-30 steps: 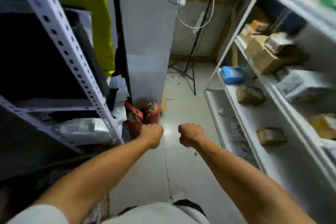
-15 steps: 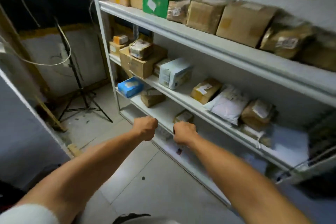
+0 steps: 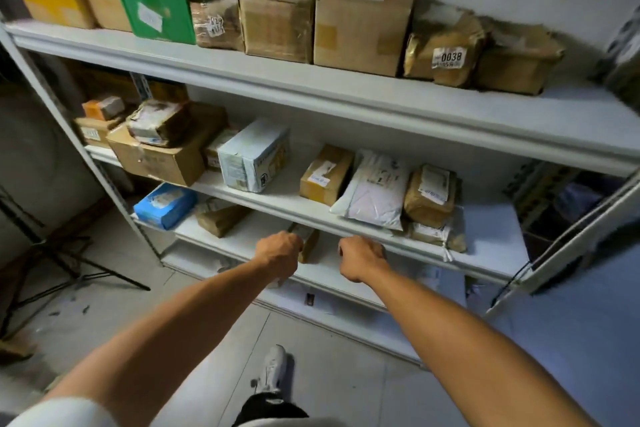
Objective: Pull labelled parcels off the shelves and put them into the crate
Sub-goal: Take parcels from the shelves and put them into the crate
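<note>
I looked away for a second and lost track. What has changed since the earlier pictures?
The view swung right from the aisle to face the parcel shelves and moved closer. Left hand and right hand stayed closed fists, holding nothing; no parcel was taken.

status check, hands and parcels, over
Left hand and right hand fisted, empty. Parcels on shelves, none pulled. No crate in view.

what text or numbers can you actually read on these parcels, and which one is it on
"0038": white label on the crumpled brown parcel, top shelf, right.
Handwritten digits on the taped brown box beside the green box: too blurred to read.
Labels on the middle-shelf parcels, such as the white carton: too small or blurred.
</note>
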The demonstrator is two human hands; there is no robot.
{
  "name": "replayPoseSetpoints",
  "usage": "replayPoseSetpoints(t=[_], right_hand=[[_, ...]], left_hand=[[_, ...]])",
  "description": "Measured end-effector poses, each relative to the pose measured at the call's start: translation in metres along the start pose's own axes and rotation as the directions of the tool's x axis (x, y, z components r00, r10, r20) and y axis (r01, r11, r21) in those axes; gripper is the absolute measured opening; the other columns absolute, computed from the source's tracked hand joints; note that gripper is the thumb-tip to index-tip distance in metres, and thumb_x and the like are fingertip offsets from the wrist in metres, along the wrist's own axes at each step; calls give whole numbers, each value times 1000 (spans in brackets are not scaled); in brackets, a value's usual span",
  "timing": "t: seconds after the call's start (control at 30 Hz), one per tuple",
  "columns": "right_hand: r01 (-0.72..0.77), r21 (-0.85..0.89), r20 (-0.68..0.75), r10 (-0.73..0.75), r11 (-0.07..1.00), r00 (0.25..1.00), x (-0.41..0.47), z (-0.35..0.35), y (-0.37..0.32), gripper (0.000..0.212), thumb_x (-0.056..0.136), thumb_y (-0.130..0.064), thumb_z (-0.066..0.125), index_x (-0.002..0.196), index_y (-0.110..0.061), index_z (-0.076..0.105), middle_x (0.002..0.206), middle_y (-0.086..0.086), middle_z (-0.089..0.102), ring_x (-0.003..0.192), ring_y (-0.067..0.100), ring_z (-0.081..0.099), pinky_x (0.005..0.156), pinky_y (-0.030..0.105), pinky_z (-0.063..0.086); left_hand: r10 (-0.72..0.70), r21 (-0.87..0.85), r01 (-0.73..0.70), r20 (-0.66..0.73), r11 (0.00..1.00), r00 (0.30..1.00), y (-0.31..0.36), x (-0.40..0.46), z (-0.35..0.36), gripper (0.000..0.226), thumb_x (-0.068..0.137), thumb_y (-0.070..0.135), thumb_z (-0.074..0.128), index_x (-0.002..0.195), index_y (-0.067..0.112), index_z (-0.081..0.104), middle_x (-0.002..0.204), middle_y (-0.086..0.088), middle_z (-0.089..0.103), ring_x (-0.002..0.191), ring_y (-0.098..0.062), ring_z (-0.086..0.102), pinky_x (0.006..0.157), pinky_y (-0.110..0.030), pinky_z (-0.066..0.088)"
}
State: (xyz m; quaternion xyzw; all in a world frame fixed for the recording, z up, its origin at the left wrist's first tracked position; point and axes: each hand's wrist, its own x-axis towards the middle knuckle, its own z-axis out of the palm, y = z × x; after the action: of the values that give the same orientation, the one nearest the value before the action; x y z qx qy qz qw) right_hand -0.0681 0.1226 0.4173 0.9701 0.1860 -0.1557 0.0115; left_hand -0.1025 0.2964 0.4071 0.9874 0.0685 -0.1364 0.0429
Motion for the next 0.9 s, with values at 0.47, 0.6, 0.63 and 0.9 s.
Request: replayPoseSetpoints(t=[0.47, 0.6, 0.63, 0.9], right_hand=[[-204, 342, 61, 195, 917, 979, 163, -39, -15, 36, 89, -10, 61, 124, -18, 62, 128, 8, 58, 110, 30, 61, 94, 42, 54], [-256, 550, 125, 225, 795, 966, 193, -31, -20, 35, 90, -10, 62, 123, -22, 59, 133, 6, 55, 118, 24, 56, 99, 33, 48], [-266, 594, 136, 231, 759, 963, 197, -29, -21, 33, 91, -11, 62, 120, -24, 56, 130, 6, 56, 114, 23, 56, 94, 32, 48], [-331, 864, 146, 440, 380, 886, 202, -20, -19, 47, 95, -37, 64, 132, -28, 36, 97, -1, 64, 78, 14, 70, 74, 33, 59]], left_hand=[[120, -365, -91, 60, 927, 991, -55, 178, -34, 67, 89, 0, 52, 151, 12, 32, 145, -16, 44, 130, -33, 48, 109, -39, 40], [186, -563, -119, 62, 818, 981, -62, 216, -37, 62, 91, -1, 47, 150, 14, 35, 142, -12, 51, 132, -33, 49, 108, -33, 37], [206, -616, -131, 52, 777, 977, -63, 221, -36, 54, 93, 2, 48, 144, 18, 43, 135, -10, 57, 128, -33, 53, 105, -34, 40], [59, -834, 59, 109, 548, 992, -83, 256, -21, 45, 100, 40, 57, 132, 8, 59, 124, -17, 65, 111, -33, 65, 92, -39, 56]])
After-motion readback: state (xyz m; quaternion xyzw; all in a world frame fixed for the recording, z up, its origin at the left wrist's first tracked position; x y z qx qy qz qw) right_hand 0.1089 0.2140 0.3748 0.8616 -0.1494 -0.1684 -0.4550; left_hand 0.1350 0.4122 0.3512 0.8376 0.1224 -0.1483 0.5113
